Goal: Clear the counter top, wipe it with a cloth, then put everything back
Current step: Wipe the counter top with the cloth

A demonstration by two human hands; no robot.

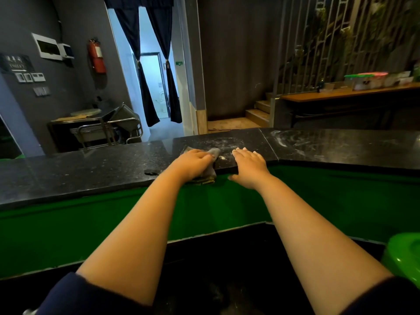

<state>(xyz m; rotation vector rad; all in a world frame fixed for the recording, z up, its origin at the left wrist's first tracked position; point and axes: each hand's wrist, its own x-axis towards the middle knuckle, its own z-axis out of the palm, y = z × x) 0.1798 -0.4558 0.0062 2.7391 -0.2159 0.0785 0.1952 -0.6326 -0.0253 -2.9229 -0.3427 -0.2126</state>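
The black speckled stone counter top (91, 162) runs across the view above a green front panel. White streaks and crumbs lie on its middle and right stretch. A grey cloth (214, 153) lies at the counter's near edge, part of it hanging over the edge. My left hand (193, 161) rests on top of the cloth and presses it onto the stone. Just to the right, my right hand (248, 165) lies flat on the counter with straight fingers, its thumb hooked below the edge. It holds nothing.
A green plastic object (403, 253) sits at the lower right near my right arm. Beyond the counter stand a metal trolley (100, 128), a curtained doorway, steps, and a wooden table (345, 94) carrying plastic containers. A small chip (151, 172) breaks the counter edge left of my hands.
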